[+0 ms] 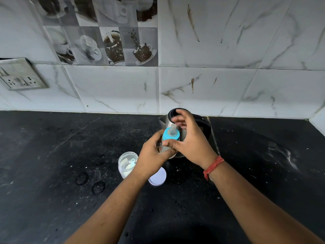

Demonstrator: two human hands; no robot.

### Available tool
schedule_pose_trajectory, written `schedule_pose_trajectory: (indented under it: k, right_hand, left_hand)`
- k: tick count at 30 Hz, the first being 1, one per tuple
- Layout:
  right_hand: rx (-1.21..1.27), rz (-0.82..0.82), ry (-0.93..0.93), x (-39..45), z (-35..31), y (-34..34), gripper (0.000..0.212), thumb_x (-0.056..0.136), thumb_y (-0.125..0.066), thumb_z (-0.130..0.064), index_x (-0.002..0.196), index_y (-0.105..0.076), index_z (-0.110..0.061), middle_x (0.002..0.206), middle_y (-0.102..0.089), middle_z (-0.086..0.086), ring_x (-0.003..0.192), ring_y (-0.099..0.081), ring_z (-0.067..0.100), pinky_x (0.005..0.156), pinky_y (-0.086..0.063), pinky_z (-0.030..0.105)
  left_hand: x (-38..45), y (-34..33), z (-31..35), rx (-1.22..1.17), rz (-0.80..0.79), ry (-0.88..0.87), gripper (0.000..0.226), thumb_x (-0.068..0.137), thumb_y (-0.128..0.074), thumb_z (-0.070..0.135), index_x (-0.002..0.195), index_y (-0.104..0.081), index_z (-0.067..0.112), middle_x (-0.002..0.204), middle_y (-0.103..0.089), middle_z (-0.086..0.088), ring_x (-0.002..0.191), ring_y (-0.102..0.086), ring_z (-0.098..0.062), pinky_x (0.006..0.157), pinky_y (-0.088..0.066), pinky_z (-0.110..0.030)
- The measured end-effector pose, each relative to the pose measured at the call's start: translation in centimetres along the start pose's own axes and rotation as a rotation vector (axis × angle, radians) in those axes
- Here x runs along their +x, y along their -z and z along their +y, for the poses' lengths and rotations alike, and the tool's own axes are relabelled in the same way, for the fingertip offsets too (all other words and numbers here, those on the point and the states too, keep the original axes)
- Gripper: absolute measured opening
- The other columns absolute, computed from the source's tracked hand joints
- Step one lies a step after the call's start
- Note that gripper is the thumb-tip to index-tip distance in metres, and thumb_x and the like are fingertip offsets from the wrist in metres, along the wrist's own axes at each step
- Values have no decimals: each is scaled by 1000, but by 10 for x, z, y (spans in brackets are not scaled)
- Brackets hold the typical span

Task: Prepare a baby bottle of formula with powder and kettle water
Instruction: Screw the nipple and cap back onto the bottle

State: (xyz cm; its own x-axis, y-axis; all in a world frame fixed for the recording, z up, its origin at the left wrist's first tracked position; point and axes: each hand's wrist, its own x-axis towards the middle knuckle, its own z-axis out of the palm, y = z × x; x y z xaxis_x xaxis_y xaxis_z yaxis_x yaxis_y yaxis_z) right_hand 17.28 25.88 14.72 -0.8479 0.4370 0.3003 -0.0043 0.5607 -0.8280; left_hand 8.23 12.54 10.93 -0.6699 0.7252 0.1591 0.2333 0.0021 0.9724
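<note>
- Black stone surface (52, 155), speckled and scuffed with pale marks, runs across the whole lower half; two faint ring marks (90, 183) lie at about 8 o'clock from the hands.
- Metal switch plate (21, 74) is fixed to the white marble-veined wall tiles (228, 85) at far left, with a panel of coffee-cup picture tiles (109, 41) at 12 o'clock from it.
- Clear round powder jar (127, 164) stands open on the surface at 8 o'clock from the bottle, holding white powder at the bottom and a pale blue scoop (132, 162) leaning inside.
- Left hand (153, 155) wraps the lower body of the baby bottle, fingers (168, 153) curled and pressed around it.
- White round lid (158, 176) lies flat on the surface just beside the jar, partly hidden under the left wrist.
- Baby bottle (166, 147) is held up above the surface in front of the kettle, slightly tilted; it has a clear body, a turquoise screw collar (171, 135) and a clear teat (173, 128). Its contents cannot be made out.
- Right hand (191, 143) comes in from 4 o'clock, thumb against the bottle below the collar, the other fingers (179, 120) spread and blurred above the teat.
- Steel kettle (184, 124) with a black rim and handle stands behind the hands, close to the wall.
- Red thread band (212, 167) circles the right wrist.
</note>
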Motion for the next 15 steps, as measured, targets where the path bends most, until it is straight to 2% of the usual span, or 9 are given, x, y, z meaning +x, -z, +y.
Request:
schedule_pose_trajectory:
  k: [2, 5, 7, 10, 13, 15]
  right_hand:
    - [99, -112, 3, 0, 4, 9, 93, 76, -85, -26, 149, -30, -30, 138, -61, -12, 133, -53, 10, 116, -40, 43]
    - [72, -132, -10, -1, 5, 15, 88, 81, -79, -13, 151, -28, -28, 129, -68, -14, 132, -55, 9, 117, -38, 44]
    - [10, -56, -20, -1, 3, 9, 90, 76, -86, -20, 148, -33, -29, 117, -67, -14, 119, -60, 9, 109, -45, 42]
    - [-99, 37, -31, -1, -1, -5, 94, 66, -91, -43, 142, -37, -33, 103, -54, -12, 104, -57, 17, 96, -52, 45]
    - [-10, -2, -13, -1, 0, -1, 94, 67, -85, -51, 144, -35, -32, 120, -58, -13, 118, -57, 13, 105, -48, 45]
    - [101, -79, -4, -2, 2, 10, 87, 77, -82, -32, 147, -31, -30, 135, -62, -10, 131, -55, 12, 115, -41, 46]
  left_hand:
    - [0, 2, 0, -2, 14, -2, 55, 83, -83, 10, 126, -61, 37, 115, -73, 14, 107, -70, -9, 93, -57, -26]
    - [-1, 4, 1, -6, 35, -2, 57, 82, -84, 9, 125, -60, 39, 115, -73, 14, 107, -70, -8, 93, -56, -24]
    - [-2, 3, 1, 3, 26, 1, 57, 82, -84, 8, 124, -60, 37, 114, -73, 16, 106, -70, -6, 92, -55, -21]
    - [-3, 1, 3, 31, -1, -9, 54, 83, -83, 9, 127, -61, 32, 113, -72, 19, 104, -69, -2, 88, -54, -18]
    - [-2, 1, 4, 21, -2, -10, 55, 83, -83, 10, 131, -61, 28, 115, -73, 16, 106, -69, -3, 89, -54, -19]
    - [-2, 2, 4, 3, 8, -9, 56, 82, -85, 13, 130, -61, 30, 116, -73, 12, 108, -69, -7, 93, -55, -23]
